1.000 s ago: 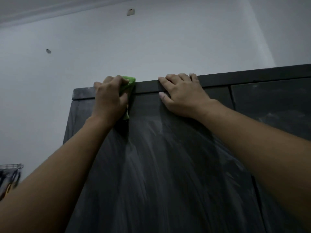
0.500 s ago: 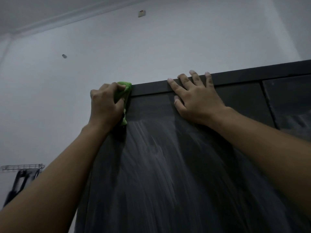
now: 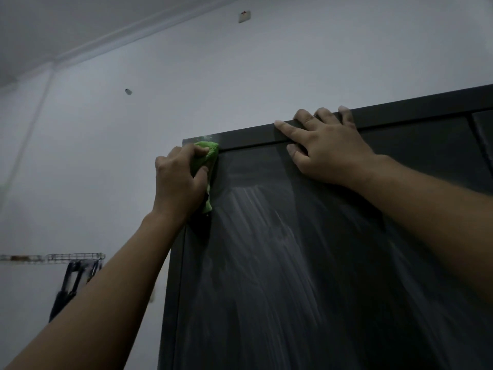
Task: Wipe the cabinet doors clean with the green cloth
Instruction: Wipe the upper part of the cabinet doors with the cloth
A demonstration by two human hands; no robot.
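A wire rack [image 3: 76,256] hangs on the wall [image 3: 106,156] at far left. The left hand [image 3: 178,180] grips the bunched green cloth [image 3: 205,155], fingers curled round it, pressing it to the top left corner of the dark door [image 3: 293,276]. Pale wipe streaks run down the door below it. The right hand [image 3: 329,153] lies flat and spread on the door's top, fingertips over the cabinet's top rail [image 3: 248,138]. A second door [image 3: 484,134] shows at far right.

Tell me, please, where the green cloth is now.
Head view: the green cloth is gripped by the left hand at the top left corner of the cabinet door, left of the right hand.
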